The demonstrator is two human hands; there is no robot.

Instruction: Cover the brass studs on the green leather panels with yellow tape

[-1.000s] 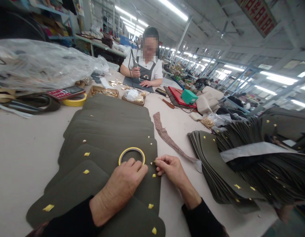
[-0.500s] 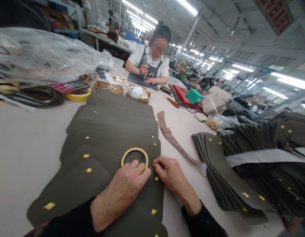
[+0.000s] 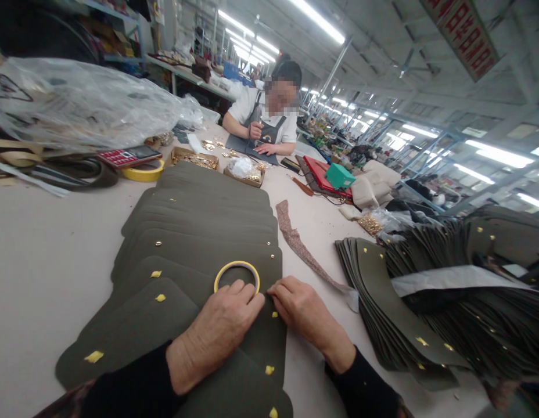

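Observation:
My left hand (image 3: 219, 328) is closed around the near side of a roll of yellow tape (image 3: 237, 265), which stands tilted above the dark green panels. Those panels (image 3: 208, 232) lie overlapped in a fanned stack on the table. My right hand (image 3: 298, 305) is pinched at the stack's right edge, close to the left fingertips; what its fingers hold, if anything, is hidden. Small yellow tape pieces (image 3: 156, 274) stick to the nearer panels. Further up, bare gold studs (image 3: 158, 244) show on one panel.
Banded dark green panels (image 3: 383, 302) stand at the right, beside a brown speckled strip (image 3: 302, 249). Across the table (image 3: 29, 244), a co-worker (image 3: 263, 125) handles a tool. Boxes of gold hardware (image 3: 194, 159), a yellow tape roll (image 3: 143, 171) and a plastic bag (image 3: 99, 104) lie further back.
My right fingers have come down slightly onto the panel edge. My left hand keeps its grip on the tape roll, and the whole view has shifted a little.

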